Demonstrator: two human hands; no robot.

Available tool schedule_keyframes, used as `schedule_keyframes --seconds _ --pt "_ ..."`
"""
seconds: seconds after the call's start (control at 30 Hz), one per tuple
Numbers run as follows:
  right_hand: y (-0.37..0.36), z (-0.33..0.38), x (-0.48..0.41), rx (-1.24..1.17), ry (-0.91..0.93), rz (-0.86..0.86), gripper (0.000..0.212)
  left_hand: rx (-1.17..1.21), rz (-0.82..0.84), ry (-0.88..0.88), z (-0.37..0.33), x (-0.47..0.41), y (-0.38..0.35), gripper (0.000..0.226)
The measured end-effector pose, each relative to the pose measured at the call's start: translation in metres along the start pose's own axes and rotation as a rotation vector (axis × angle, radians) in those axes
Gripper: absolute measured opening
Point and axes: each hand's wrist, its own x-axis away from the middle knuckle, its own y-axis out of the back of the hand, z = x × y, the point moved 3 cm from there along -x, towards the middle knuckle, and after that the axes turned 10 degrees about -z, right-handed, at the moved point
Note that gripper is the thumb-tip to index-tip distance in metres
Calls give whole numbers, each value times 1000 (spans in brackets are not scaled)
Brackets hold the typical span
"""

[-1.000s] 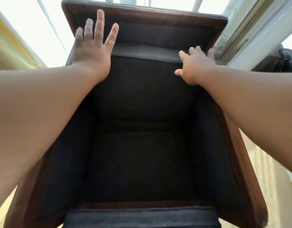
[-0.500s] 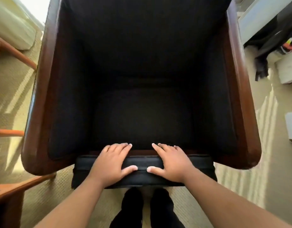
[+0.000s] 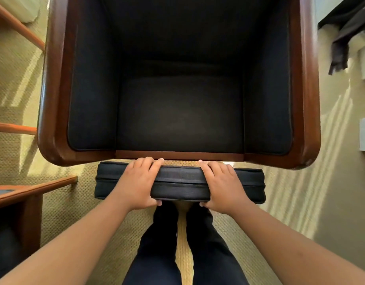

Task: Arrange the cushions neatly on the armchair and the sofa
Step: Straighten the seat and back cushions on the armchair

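Item: seat cushion (image 3: 180,183), dark fabric, rectangular, with a zip or piped seam run along its upward-facing edge. It is held on edge just in front of the armchair (image 3: 54,124), over the carpet (image 3: 284,194); whether its lower side rests on the floor is hidden and cannot be told. A narrow strip of carpet is seen between it and the chair's wooden front rail (image 3: 179,155).

Grip: the left hand (image 3: 136,185) and the right hand (image 3: 223,187) are both closed over the top edge, fingers wrapped across the far face and thumbs pressed on the near face. Each is set inward of a corner, with a stretch of bare edge between them.

Handling, as judged: a foam block, light to moderate in weight, firm enough to keep its boxy form but yielding under the fingers. The woven cover is expected to give good friction, so little risk of slipping is foreseen. A hold nearer the corners would be steadier for laying it flat into the empty seat well (image 3: 179,114).

Change noted: half a second ago the cushion was pressed against the front rail with both hands close together at its middle. It is now drawn clear of the rail, and the hands are spread further apart along the edge.
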Motion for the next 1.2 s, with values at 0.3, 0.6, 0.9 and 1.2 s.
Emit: schedule_keyframes --seconds 0.3,0.6,0.9,1.2 --pt "-1 1 -19 20 -44 88 95 -113 94 -19 -4 -16 12 97" --pt "29 4 35 -55 -5 117 80 -27 89 -124 -32 21 42 78" --pt "232 5 14 0 68 -9 82 34 -61 -182 -11 10 228 83" --pt "324 -23 -62 -278 -71 -117 86 351 -158 118 7 -52 239 116"
